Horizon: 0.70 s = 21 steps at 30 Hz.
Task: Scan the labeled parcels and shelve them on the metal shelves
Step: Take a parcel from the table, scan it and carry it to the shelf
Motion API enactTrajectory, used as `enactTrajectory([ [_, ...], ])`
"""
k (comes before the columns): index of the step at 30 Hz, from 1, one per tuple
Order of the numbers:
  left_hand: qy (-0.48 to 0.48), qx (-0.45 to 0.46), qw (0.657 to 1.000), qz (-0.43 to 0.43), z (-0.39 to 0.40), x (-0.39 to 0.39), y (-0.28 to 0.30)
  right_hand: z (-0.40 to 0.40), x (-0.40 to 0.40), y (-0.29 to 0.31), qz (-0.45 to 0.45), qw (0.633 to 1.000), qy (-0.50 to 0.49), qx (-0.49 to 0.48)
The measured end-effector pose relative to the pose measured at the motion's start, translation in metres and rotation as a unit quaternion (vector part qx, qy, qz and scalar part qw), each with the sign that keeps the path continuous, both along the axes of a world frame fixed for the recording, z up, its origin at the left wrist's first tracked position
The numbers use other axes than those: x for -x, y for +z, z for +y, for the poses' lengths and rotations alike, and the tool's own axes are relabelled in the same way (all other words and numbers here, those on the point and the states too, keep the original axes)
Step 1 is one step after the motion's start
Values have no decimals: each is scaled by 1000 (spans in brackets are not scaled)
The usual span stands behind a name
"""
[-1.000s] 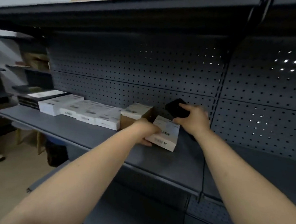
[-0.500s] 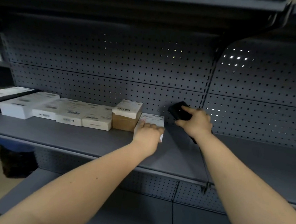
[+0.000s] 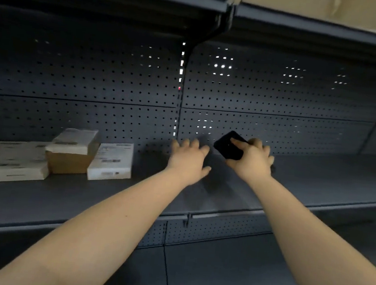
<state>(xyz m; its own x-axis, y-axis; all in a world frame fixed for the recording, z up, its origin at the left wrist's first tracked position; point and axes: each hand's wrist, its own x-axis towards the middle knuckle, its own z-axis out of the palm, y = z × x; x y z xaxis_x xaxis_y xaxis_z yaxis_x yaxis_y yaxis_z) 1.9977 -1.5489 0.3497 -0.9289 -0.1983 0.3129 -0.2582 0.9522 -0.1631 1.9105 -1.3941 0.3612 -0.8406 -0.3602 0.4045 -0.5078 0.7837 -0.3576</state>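
Observation:
A white labeled parcel (image 3: pixel 112 161) lies flat on the dark metal shelf (image 3: pixel 235 193), at the right end of a row of parcels. Beside it on the left stands a brown box with a white label top (image 3: pixel 72 151). My left hand (image 3: pixel 188 159) hovers over the bare shelf to the right of the white parcel, fingers spread and holding nothing. My right hand (image 3: pixel 253 163) grips a black handheld scanner (image 3: pixel 228 145) close to the perforated back panel.
More white parcels (image 3: pixel 8 163) lie in a row at the far left of the shelf. A perforated back panel (image 3: pixel 279 101) closes the rear. Another shelf overhangs above, and a lower shelf (image 3: pixel 226 274) sits beneath my arms.
My left hand set the white parcel down next to the brown box, let go and moved right. The view swung to the right. My right hand kept the scanner.

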Motion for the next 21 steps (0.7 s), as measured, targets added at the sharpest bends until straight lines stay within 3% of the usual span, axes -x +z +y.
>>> enactTrajectory([
  [6,-84,-6,996,5,129,90,6,169,49,20,3,992,-129,11],
  [13,-205,-51,977,16,375,179,0,403,72,15,-2,966,-257,35],
  [18,-266,-76,961,2,550,237,-21,565,89,-6,-27,939,-342,5],
  [21,-296,-109,949,-18,638,263,-47,648,95,-35,-17,931,-358,-70],
])
